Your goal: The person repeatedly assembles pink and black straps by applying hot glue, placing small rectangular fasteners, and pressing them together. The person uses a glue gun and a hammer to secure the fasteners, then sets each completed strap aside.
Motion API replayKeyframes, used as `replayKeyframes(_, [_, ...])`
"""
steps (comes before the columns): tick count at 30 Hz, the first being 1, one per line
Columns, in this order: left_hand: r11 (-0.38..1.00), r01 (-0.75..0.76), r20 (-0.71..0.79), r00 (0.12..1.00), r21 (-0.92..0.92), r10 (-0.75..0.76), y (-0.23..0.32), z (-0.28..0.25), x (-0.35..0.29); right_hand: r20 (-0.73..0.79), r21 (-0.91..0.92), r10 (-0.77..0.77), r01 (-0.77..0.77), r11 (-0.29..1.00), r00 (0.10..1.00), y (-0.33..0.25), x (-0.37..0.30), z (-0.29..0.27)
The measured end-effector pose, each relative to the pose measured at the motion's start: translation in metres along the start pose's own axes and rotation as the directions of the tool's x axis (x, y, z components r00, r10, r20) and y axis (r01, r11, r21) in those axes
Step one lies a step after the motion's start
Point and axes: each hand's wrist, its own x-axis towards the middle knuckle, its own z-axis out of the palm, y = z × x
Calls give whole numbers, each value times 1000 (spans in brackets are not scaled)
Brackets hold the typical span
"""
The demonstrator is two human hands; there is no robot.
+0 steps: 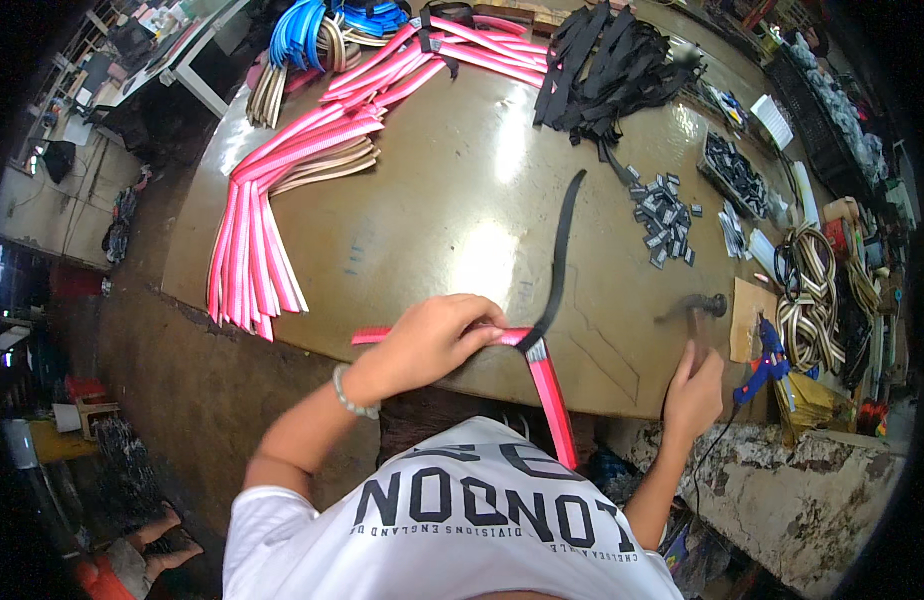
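The tabletop (432,220) is glossy, the blurred hammer head (715,305) seemingly metal.

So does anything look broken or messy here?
Yes: the pale ledge at lower right looks chipped and patchy, as if damaged. The small grey pieces lie scattered loose on the table, maybe on purpose.

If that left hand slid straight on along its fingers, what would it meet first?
Probably the black strap, just right of the left hand, which touches the pink strap; depth is hard to judge.

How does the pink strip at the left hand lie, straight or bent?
Bent: the pink strip runs sideways under the left hand, then turns sharply at the black strap.
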Motion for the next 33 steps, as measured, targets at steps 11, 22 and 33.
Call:
replayKeyframes(11, [914,-383,-394,825,137,405,-39,-234,216,-51,-31,3,-5,1000,999,-1,-1,3])
replayKeyframes(22, [902,-68,-269,943,427,198,-95,-79,279,-31,-31,7,-8,999,999,-3,2,1])
replayKeyframes(33, [974,84,-232,972,210,-34,-89,-68,181,517,665,-406,-55,745,754,32,-125,-58])
